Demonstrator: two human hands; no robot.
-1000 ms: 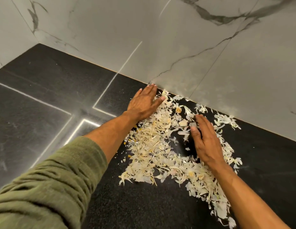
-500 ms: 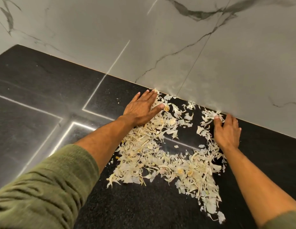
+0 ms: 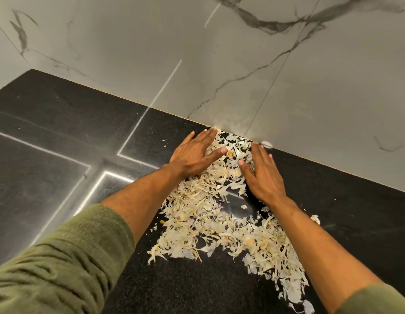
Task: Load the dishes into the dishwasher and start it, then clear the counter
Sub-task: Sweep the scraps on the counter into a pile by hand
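In the head view, both hands lie flat on the black counter (image 3: 61, 123), which fills the frame from 7 through 4 o'clock under a marble wall (image 3: 287, 75). The left hand (image 3: 194, 154) has straight fingers pointing to about 1 o'clock, palm down on the far-left edge of a spread of pale, papery peels (image 3: 210, 220); it grips nothing. The right hand (image 3: 263, 175) is likewise laid out flat with fingers toward 11 o'clock, its edge against the far-right side of the peels, holding nothing. The two hands bracket the far end of the heap near the wall, thumbs apart with a small yellowish scrap (image 3: 230, 153) between them. The peels trail from there toward 5 o'clock, under and beside the right forearm, thinning out near the frame's lower edge. As a judgement: the scraps look light and dry, so a quick sweep could scatter them or push them off the near edge; flakes tight along the seam with the wall could be missed by flat palms; a lone flake (image 3: 315, 219) at 3 o'clock of the heap sits outside both hands and may be left behind; the long tail at 5 o'clock could be dragged by the green sleeve (image 3: 61, 264) or forearm. As for containers, none shows here: no bin, bowl or dishwasher is visible, so a gathered heap has nowhere in sight to go.
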